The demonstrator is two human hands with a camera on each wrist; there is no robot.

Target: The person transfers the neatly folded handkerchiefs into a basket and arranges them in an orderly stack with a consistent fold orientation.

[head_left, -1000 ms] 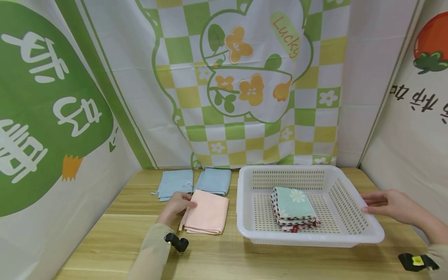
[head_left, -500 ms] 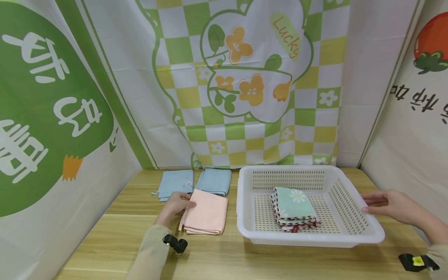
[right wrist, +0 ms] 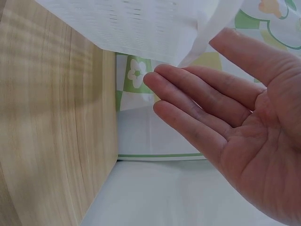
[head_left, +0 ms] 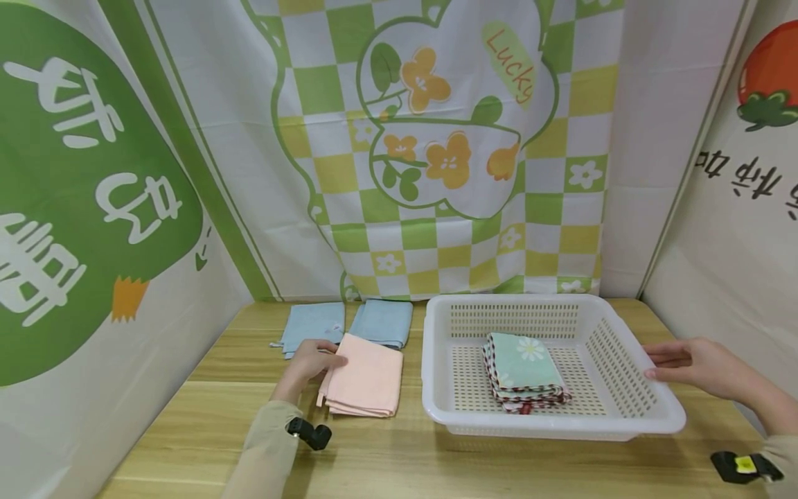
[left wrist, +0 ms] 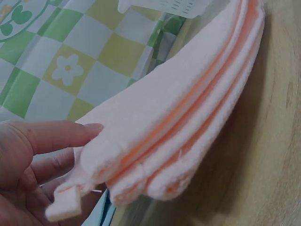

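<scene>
My left hand (head_left: 309, 362) pinches the left edge of a folded pink towel (head_left: 364, 378), thumb on top and fingers beneath. In the left wrist view the towel (left wrist: 164, 103) shows several thick layers, tilted up from the wooden surface at the held end, with a small loop hanging by the fingers. A white plastic basket (head_left: 536, 424) stands right of it. Inside lies a folded mint-green towel (head_left: 530, 364) with a daisy print and a dark checkered trim. At the basket's right rim is my right hand (head_left: 701, 364), its fingers nearly straight and the thumb tip right at the rim (right wrist: 207, 40).
Two folded blue towels, a left one (head_left: 312, 326) and a right one (head_left: 383, 322), lie behind the pink towel near the table's back edge. A checkered cloth (head_left: 449, 256) hangs behind the wooden table (head_left: 374, 457), and printed white cloth walls flank both sides.
The left hand has drawn the pink towel slightly left, and its held edge is now raised a little. The right hand and the basket stay where they were.
</scene>
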